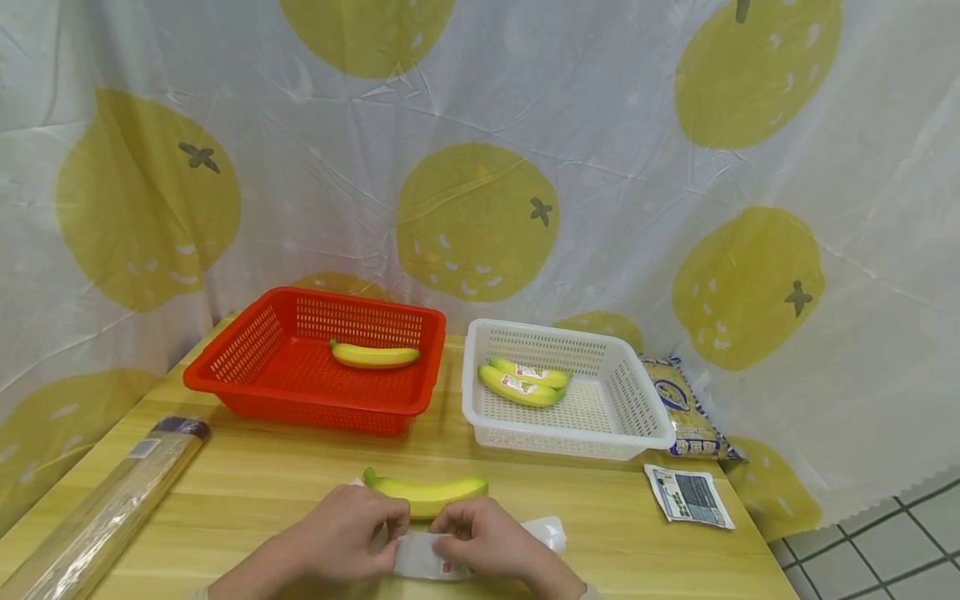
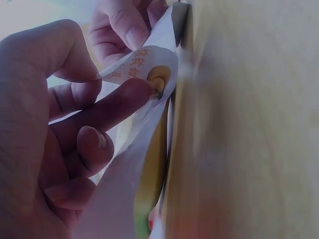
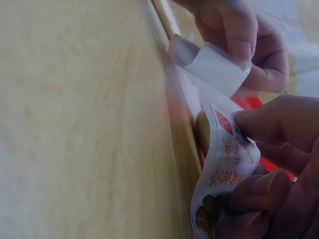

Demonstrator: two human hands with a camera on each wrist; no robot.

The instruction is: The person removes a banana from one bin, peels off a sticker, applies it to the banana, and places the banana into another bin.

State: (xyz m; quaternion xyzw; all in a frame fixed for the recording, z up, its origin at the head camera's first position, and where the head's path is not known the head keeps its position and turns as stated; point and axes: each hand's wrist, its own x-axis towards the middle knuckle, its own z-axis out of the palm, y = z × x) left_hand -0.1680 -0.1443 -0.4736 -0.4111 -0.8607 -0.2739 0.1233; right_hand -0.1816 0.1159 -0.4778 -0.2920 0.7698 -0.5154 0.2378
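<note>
A banana point(image 1: 431, 495) lies on the wooden table just beyond both hands. Below it in the head view, a white paper label strip point(image 1: 420, 557) stretches between the hands. My left hand point(image 1: 358, 532) pinches the strip's left end, a plain white part point(image 3: 222, 69) that curls over in the right wrist view. My right hand point(image 1: 487, 540) pinches the printed label point(image 3: 227, 154), which bears a red seal, orange characters and a banana picture. Part of the banana point(image 2: 152, 174) shows behind the paper in the left wrist view. More white strip point(image 1: 551, 532) sticks out beyond the right hand.
A red basket point(image 1: 315, 408) holds one banana; a white basket point(image 1: 555, 440) holds two labelled bananas. At the right are a yellow bag point(image 1: 686, 417) and a small printed packet point(image 1: 690, 497). A long clear-wrapped package point(image 1: 112, 508) lies left. A fruit-patterned curtain point(image 1: 322, 167) hangs behind.
</note>
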